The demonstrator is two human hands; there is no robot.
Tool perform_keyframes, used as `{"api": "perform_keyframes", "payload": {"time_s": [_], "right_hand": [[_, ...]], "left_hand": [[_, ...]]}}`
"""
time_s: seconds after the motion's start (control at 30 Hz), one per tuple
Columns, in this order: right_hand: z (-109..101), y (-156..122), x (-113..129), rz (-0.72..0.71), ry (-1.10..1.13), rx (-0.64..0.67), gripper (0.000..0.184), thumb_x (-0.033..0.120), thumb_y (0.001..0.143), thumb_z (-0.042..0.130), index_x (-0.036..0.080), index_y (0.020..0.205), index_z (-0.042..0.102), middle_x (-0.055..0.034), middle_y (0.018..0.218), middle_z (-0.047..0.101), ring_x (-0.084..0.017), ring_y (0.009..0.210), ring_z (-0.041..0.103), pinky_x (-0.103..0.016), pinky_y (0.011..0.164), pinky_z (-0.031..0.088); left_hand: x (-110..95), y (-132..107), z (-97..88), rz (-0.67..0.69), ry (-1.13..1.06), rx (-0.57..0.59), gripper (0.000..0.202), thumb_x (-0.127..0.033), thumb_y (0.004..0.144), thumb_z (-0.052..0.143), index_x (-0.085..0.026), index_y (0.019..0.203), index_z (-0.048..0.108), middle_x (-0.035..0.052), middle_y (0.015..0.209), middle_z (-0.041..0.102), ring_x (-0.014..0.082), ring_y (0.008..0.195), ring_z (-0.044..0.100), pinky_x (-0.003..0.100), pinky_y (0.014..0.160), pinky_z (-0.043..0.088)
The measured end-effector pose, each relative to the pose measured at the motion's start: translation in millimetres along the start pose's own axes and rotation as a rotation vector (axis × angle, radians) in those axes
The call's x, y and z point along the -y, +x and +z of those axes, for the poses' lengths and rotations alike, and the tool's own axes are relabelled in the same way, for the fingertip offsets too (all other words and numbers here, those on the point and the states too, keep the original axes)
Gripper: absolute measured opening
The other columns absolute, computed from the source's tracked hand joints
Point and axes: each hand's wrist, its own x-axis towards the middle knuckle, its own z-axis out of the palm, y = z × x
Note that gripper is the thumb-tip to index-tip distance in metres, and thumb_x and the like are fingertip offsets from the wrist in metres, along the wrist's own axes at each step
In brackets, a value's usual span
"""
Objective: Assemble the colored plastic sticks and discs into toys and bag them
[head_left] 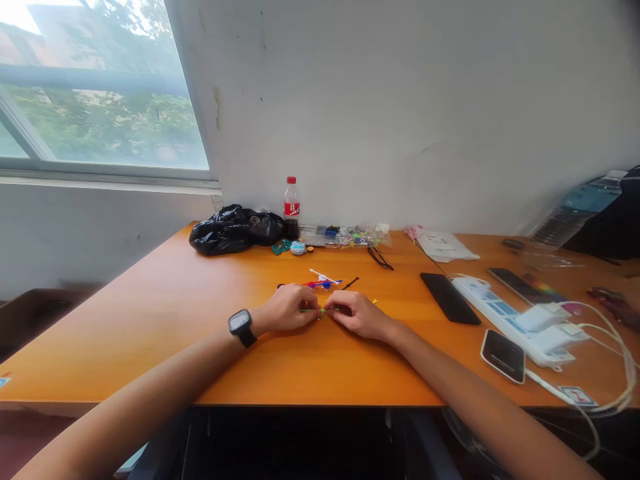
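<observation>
My left hand (291,307), below a wrist with a black smartwatch (241,325), is closed in a pinch on a small green plastic piece (323,311). From the other side my right hand (356,313) pinches close against the same piece, its fingertips almost meeting the left ones. Fingers cover most of the piece, so its exact kind is hidden. Just beyond the hands lie a white strip-like piece (323,275), red and blue plastic pieces (324,285) and a thin black piece (351,283). A tiny yellow piece (375,301) rests beyond my right wrist.
Along the wall sit a black plastic bag (233,230), a cola bottle (291,210), a round tin (297,248) and a clear bag of small parts (350,236). To the right are a black phone (450,298), a power strip (495,310) with chargers and cables, and another phone (503,356).
</observation>
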Motion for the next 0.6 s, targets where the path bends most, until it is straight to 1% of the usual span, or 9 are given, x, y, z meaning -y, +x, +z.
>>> {"api": "perform_keyframes", "payload": {"time_s": [0.17, 0.33, 0.47, 0.6], "right_hand": [[0.0, -0.4, 0.0, -0.001, 0.002, -0.004, 0.012, 0.018, 0.095, 0.062, 0.020, 0.097, 0.074, -0.0024, 0.087, 0.070, -0.016, 0.077, 0.059, -0.027, 0.074, 0.043], [-0.8, -0.2, 0.9, 0.003, 0.002, 0.010, 0.012, 0.018, 0.095, 0.062, 0.019, 0.097, 0.074, -0.0026, 0.087, 0.071, -0.016, 0.076, 0.060, -0.026, 0.073, 0.044], [-2.1, 1.0, 3.4, 0.004, 0.002, 0.010, 0.012, 0.017, 0.095, 0.061, 0.019, 0.095, 0.072, -0.0027, 0.087, 0.071, -0.016, 0.077, 0.060, -0.027, 0.074, 0.044], [-2.3, 1.6, 4.6, 0.004, 0.002, 0.011, 0.012, 0.018, 0.095, 0.060, 0.020, 0.094, 0.072, -0.0029, 0.087, 0.071, -0.017, 0.077, 0.060, -0.027, 0.074, 0.044]], "left_hand": [[1.6, -0.8, 0.6, 0.025, 0.034, 0.003, 0.025, -0.034, 0.094, 0.067, -0.021, 0.073, 0.070, -0.0001, 0.071, 0.066, 0.0130, 0.063, 0.053, 0.025, 0.060, 0.032], [2.4, -3.9, 1.7, 0.136, 0.152, -0.033, 0.027, -0.033, 0.096, 0.063, -0.021, 0.072, 0.068, 0.0019, 0.075, 0.067, 0.0146, 0.066, 0.058, 0.027, 0.063, 0.036], [-0.2, -5.7, 3.0, 0.218, 0.237, -0.053, 0.025, -0.034, 0.095, 0.062, -0.021, 0.075, 0.068, 0.0042, 0.078, 0.067, 0.0172, 0.071, 0.062, 0.029, 0.065, 0.039], [-3.6, -6.0, 3.5, 0.227, 0.288, -0.052, 0.029, -0.038, 0.097, 0.060, -0.021, 0.074, 0.067, 0.0059, 0.079, 0.068, 0.0185, 0.071, 0.063, 0.030, 0.062, 0.039]]}}
